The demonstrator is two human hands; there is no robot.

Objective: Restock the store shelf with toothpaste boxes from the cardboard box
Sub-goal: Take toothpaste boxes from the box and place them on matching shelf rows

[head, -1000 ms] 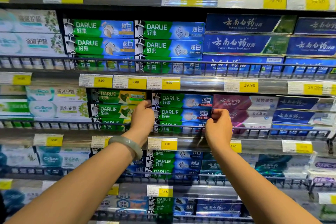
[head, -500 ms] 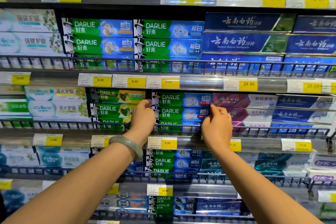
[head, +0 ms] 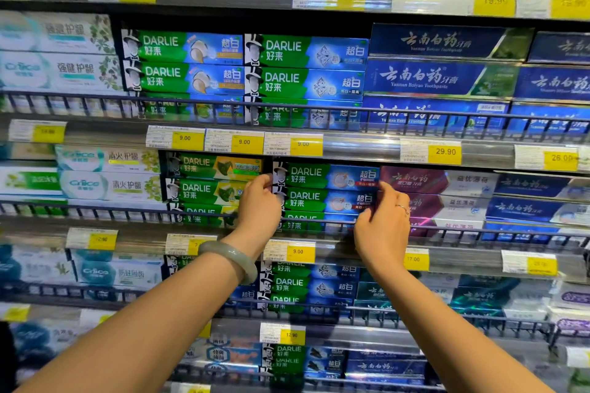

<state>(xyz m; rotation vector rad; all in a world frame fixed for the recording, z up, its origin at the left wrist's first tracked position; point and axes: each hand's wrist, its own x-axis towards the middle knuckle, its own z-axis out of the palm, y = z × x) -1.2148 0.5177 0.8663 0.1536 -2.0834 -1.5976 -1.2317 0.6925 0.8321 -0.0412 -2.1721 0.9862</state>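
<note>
Both hands reach to the middle shelf [head: 351, 150], one at each end of a stack of green-and-blue Darlie boxes [head: 325, 198] behind the wire rail [head: 447, 230]. The left hand [head: 258, 210] curls its fingers on the stack's left end; the right hand [head: 381, 226] presses fingertips on the right end. Maroon boxes [head: 447, 201] sit just right.

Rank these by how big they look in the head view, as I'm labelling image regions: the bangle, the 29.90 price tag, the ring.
1. bangle, though it is nearest the camera, which enlarges it.
2. 29.90 price tag.
3. ring, clearly smallest.
</note>
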